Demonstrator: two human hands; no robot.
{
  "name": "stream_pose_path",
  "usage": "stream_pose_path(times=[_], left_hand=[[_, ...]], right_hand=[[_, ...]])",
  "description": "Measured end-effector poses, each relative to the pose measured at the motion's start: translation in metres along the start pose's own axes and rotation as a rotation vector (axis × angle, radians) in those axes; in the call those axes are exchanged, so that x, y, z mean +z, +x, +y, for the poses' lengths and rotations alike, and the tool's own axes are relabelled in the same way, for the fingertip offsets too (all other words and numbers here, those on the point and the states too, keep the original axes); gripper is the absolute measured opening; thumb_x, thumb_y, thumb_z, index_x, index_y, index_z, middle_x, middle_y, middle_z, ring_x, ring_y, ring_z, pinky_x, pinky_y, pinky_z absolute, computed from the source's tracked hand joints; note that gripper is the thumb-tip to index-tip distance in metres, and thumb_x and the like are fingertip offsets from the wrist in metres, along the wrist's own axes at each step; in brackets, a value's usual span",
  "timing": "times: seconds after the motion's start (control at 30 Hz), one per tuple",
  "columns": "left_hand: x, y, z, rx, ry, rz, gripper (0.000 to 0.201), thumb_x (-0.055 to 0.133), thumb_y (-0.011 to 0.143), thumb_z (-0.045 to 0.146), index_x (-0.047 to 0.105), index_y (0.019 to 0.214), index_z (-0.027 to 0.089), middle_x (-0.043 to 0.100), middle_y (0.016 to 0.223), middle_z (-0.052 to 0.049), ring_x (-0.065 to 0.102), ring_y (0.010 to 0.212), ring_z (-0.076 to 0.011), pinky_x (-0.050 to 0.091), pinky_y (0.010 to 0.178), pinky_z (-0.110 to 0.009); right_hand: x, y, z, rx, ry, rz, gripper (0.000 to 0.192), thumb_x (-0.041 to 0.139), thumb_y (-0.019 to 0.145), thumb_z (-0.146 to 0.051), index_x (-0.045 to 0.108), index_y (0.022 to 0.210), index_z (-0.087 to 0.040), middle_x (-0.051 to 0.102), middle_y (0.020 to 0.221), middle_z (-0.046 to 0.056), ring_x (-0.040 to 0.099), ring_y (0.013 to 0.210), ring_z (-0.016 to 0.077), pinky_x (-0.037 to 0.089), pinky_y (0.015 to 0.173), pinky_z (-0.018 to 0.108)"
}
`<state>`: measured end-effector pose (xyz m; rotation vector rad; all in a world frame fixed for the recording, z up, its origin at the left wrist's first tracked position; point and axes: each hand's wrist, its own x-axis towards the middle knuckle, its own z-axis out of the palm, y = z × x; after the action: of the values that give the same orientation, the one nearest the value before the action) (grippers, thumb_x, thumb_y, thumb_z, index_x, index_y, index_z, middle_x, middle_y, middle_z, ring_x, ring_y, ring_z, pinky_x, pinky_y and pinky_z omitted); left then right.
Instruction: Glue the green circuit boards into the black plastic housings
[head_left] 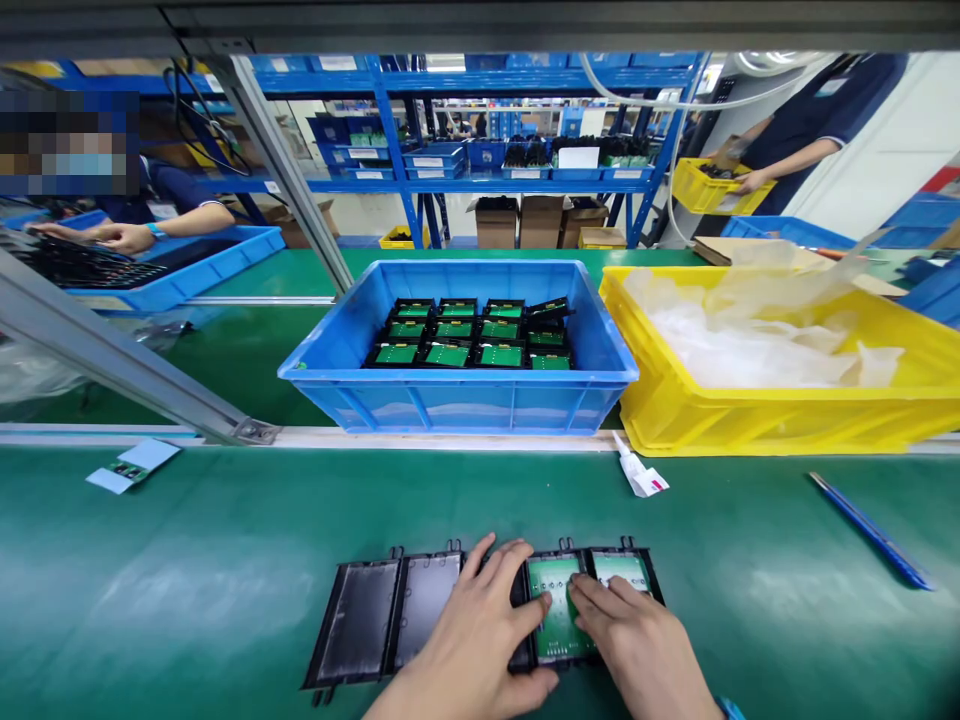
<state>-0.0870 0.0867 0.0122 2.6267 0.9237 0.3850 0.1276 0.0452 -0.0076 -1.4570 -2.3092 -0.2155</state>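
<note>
A row of joined black plastic housings lies on the green bench right in front of me. The two on the left show bare insides, and the middle is mostly covered by my left hand. Green circuit boards sit in the two right-hand housings. My left hand is spread across the row, its fingers over the far edge and its index fingertip touching the left edge of one board. With fingers stretched out, my right hand presses down on that board and partly covers the rightmost one.
A blue bin of boards in black housings stands ahead, beside a yellow bin of white wrapping. A blue pen-like tool, white paper scrap and card piece lie around. Two people work beyond the slanted metal post.
</note>
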Motion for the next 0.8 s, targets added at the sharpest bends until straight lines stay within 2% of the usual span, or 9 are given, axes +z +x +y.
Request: stream_pose_path(times=[0.2,0.37,0.57,0.7,0.8], left_hand=[[0.004,-0.001,0.001,-0.009,0.033,0.037,0.051,0.069,0.076,0.055,0.066,0.115,0.021,0.046,0.132,-0.02,0.044,0.129,-0.0363,0.031,0.109,-0.06],[-0.001,0.0,0.004,-0.006,0.056,-0.001,0.049,0.066,0.079,0.055,0.065,0.115,0.021,0.046,0.138,-0.02,0.039,0.135,-0.0369,0.028,0.111,-0.061],[-0.011,-0.002,0.009,0.013,0.046,-0.053,0.045,0.055,0.089,0.051,0.061,0.12,0.019,0.04,0.147,-0.02,0.03,0.141,-0.0358,0.026,0.113,-0.061],[-0.014,-0.003,0.012,0.02,0.039,-0.062,0.044,0.051,0.093,0.049,0.057,0.128,0.023,0.038,0.148,-0.022,0.03,0.141,-0.0374,0.027,0.11,-0.065],[-0.012,-0.003,0.012,0.04,0.055,-0.056,0.044,0.052,0.092,0.049,0.059,0.127,0.022,0.039,0.147,-0.023,0.032,0.139,-0.0397,0.028,0.108,-0.066]], right_hand=[[0.007,-0.002,-0.002,0.018,0.009,0.006,0.029,0.051,0.081,-0.003,0.072,0.093,-0.019,0.074,0.1,0.001,0.064,0.077,0.0176,0.046,0.065,0.029],[0.0,0.001,-0.004,0.002,-0.052,-0.095,0.034,0.062,0.067,-0.001,0.071,0.094,-0.019,0.073,0.101,-0.001,0.062,0.077,0.0187,0.045,0.064,0.03],[-0.007,0.01,-0.002,-0.078,-0.09,-0.175,0.031,0.065,0.068,-0.005,0.071,0.095,-0.017,0.073,0.099,0.001,0.062,0.075,0.0183,0.043,0.065,0.033],[-0.008,0.021,0.002,-0.138,-0.082,-0.247,0.018,0.07,0.067,-0.005,0.069,0.078,-0.018,0.069,0.077,0.0,0.062,0.069,0.0179,0.04,0.062,0.032],[-0.007,0.026,0.005,-0.184,-0.059,-0.268,0.019,0.073,0.064,-0.004,0.063,0.062,-0.019,0.064,0.067,-0.001,0.061,0.065,0.0179,0.038,0.06,0.032]])
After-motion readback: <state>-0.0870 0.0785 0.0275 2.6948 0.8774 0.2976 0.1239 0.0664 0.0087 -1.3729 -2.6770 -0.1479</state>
